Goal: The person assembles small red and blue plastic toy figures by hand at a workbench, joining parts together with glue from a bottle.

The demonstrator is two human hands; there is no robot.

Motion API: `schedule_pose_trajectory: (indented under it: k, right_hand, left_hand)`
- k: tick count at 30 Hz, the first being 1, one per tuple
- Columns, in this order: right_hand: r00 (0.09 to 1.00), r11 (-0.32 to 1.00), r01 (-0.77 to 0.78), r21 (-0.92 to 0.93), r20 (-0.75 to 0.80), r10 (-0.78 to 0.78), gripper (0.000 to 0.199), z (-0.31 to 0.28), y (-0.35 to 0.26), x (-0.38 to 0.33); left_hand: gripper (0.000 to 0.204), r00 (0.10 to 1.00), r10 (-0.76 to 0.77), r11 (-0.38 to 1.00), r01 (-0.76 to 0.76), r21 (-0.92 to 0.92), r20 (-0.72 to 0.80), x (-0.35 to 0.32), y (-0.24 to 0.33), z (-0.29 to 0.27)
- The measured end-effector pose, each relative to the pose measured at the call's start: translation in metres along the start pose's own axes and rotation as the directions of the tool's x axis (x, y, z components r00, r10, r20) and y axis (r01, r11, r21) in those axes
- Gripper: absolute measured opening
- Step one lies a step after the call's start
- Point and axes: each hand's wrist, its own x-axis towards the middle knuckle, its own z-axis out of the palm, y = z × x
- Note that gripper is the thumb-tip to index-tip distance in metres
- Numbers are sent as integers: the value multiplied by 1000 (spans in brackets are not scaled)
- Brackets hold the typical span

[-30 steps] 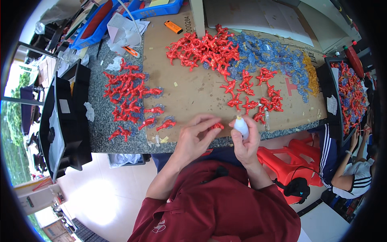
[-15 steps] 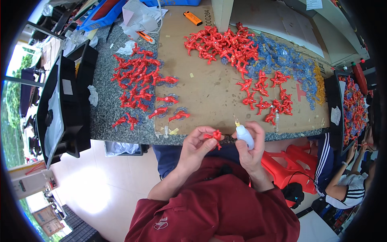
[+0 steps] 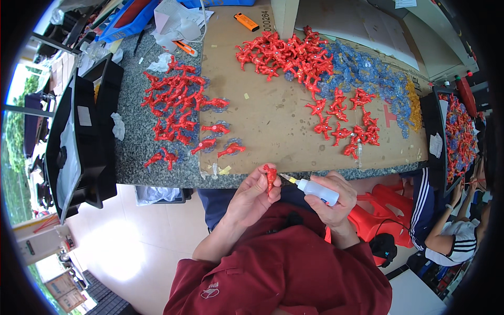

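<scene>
Figurine [image 3: 270, 178] — upright, pinched between the left fingers [image 3: 256, 186].

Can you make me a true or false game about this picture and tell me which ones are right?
1. The left hand holds a red figure. True.
2. The bottle's tip points away from the red figure. False: it points toward it.
3. The right hand holds the bottle. True.
4. The two hands are touching. False: there is a gap between them.
5. The yellow pile is right of the blue pile. True.
6. The yellow pile is bigger than the blue pile. False: the blue pile is bigger.
</scene>
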Motion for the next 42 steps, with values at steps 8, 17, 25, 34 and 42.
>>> schedule_pose_trajectory:
  k: [8,17,25,34,42]
  right_hand:
    - [1000,1000,1,-24,30,-1,39,2,0,2]
    - [999,1000,-28,-8,31,28,37,0,-1,3]
    - [999,997,-49,53,-3,49,35,-2,-4,4]
    - [999,994,-52,97,7,51,34,-2,-2,4]
    - [985,974,-143,177,-70,157,33,-8,5,-2]
  left_hand:
    - [27,1000,-17,1000,17,13,12,1,1,1]
    - [29,998,-43,999,44,-10,37,1,3,0]
    - [30,996,-56,998,58,-29,68,2,2,-2]
    - [30,996,-70,998,70,-3,61,2,1,-2]
    - [28,995,-51,999,52,-6,80,3,1,-2]
